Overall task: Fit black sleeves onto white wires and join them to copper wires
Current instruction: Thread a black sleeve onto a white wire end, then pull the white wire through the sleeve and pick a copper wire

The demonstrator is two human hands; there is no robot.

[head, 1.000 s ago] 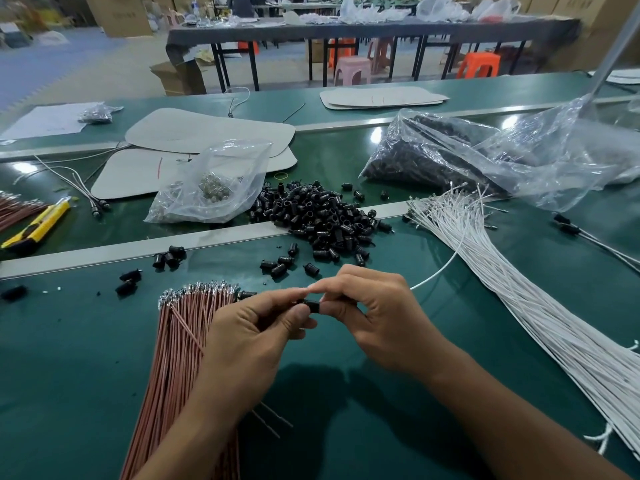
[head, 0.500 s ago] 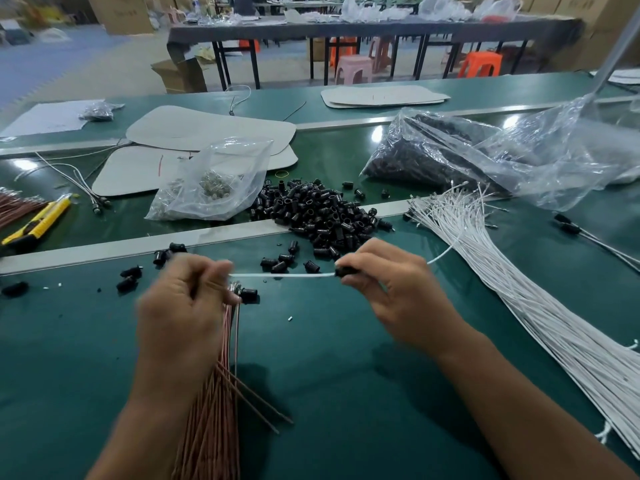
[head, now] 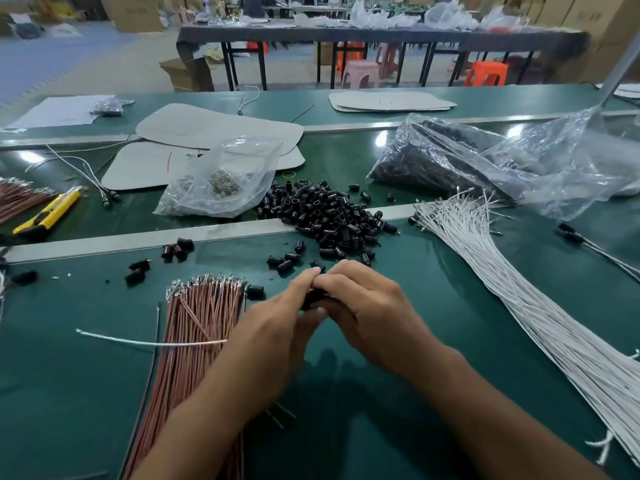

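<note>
We're pinching black sleeve between left grip and right grip, likely steadying for joining; white wire trailing across copper wires toward tabletop's left edge.

A yellow utility knife lies left of a clear bag overlapping pale card sheets.

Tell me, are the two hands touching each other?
Touching. The head view shows the left hand and right hand pressed together at the fingertips, pinching a black sleeve.
</note>
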